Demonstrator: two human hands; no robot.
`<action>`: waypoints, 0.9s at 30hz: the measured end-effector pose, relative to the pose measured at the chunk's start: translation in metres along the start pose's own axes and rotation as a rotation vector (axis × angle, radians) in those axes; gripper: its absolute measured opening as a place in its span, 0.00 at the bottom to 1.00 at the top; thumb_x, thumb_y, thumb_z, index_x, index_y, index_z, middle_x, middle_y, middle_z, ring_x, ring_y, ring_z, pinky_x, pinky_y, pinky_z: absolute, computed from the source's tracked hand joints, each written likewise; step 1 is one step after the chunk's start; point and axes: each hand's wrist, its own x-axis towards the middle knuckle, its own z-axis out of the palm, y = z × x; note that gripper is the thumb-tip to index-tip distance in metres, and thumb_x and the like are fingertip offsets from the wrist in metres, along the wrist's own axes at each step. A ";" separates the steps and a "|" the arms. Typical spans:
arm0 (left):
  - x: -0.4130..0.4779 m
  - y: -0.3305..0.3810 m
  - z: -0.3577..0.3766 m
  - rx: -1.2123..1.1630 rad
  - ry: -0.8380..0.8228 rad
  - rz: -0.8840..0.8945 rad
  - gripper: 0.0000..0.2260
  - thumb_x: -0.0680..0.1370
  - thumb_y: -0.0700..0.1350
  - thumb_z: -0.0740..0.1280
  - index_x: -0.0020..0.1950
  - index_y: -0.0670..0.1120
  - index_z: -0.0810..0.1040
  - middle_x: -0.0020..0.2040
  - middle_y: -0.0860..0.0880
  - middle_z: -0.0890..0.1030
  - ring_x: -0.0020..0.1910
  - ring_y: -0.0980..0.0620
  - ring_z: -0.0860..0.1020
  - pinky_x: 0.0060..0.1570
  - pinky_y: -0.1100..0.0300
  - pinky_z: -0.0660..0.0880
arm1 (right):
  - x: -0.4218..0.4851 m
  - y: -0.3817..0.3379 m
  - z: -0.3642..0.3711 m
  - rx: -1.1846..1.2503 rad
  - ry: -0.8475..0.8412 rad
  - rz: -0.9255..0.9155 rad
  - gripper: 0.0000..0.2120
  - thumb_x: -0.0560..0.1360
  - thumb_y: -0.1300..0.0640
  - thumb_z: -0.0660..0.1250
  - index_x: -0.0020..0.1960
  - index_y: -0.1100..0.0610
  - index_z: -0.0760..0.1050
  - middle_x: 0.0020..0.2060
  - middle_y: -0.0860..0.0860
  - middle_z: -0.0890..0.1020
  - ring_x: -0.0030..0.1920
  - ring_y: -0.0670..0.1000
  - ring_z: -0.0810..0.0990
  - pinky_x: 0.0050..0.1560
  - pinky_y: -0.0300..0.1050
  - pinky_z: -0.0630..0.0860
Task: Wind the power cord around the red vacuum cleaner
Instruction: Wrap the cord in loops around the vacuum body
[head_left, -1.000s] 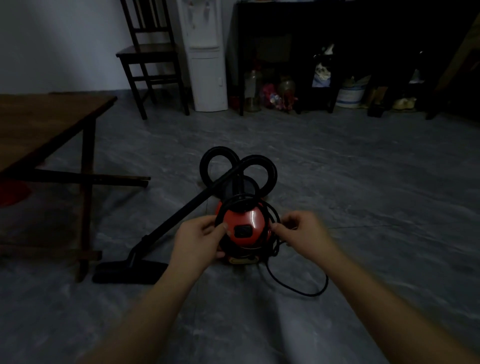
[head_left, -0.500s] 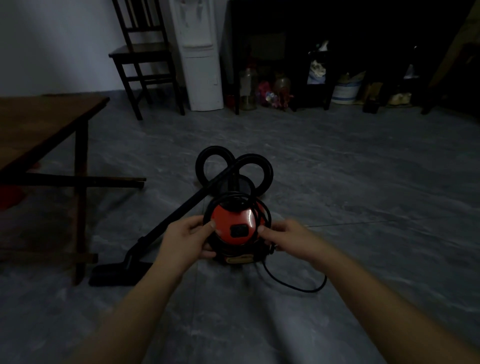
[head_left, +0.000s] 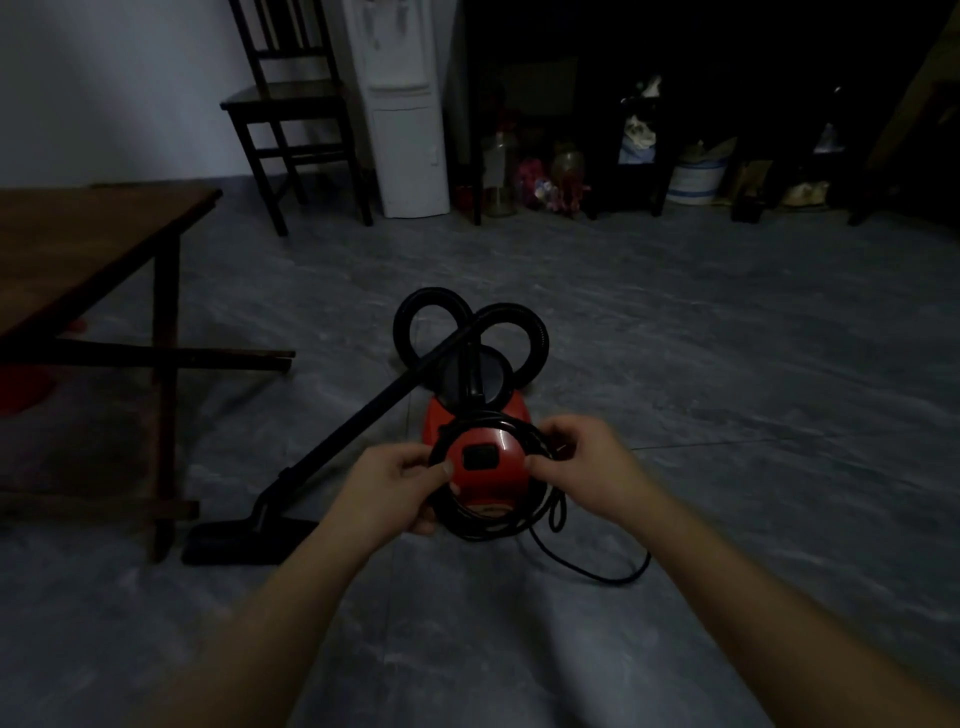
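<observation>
- Grip at the red vacuum cleaner's (head_left: 488, 457) 9 o'clock unchanged: left hand (head_left: 395, 483) pinches the wound power cord (head_left: 488, 531)
- Right hand (head_left: 582, 467) has climbed to 2 o'clock, pinching cord, laying another turn
- Slack tail (head_left: 597, 574) at 5 o'clock remains on the floor (head_left: 727, 415); winding looks nearly done

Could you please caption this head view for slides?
Left hand and right hand hold the power cord looped round the red vacuum cleaner.

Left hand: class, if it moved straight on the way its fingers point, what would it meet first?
The left hand pinches the coiled black power cord; straight on, it would likely meet the round red vacuum cleaner body.
</observation>
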 end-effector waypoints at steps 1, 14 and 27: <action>0.000 -0.001 0.000 0.032 0.003 0.016 0.04 0.79 0.42 0.69 0.49 0.46 0.84 0.39 0.46 0.86 0.33 0.50 0.83 0.36 0.51 0.83 | -0.001 -0.001 -0.001 -0.028 -0.003 -0.010 0.08 0.71 0.57 0.76 0.50 0.52 0.81 0.41 0.47 0.85 0.44 0.46 0.84 0.47 0.44 0.82; 0.007 -0.015 -0.006 0.545 0.243 0.390 0.11 0.72 0.52 0.76 0.52 0.51 0.84 0.50 0.58 0.77 0.48 0.59 0.78 0.50 0.59 0.77 | -0.005 -0.009 -0.011 0.013 -0.119 -0.062 0.07 0.75 0.60 0.72 0.51 0.52 0.85 0.45 0.57 0.87 0.49 0.57 0.86 0.56 0.59 0.81; 0.002 0.001 -0.004 0.083 0.012 0.125 0.08 0.73 0.34 0.73 0.49 0.43 0.81 0.43 0.40 0.85 0.43 0.43 0.84 0.49 0.48 0.82 | -0.008 -0.019 -0.012 0.127 -0.101 -0.054 0.06 0.75 0.61 0.72 0.47 0.50 0.82 0.41 0.49 0.85 0.43 0.46 0.84 0.48 0.44 0.80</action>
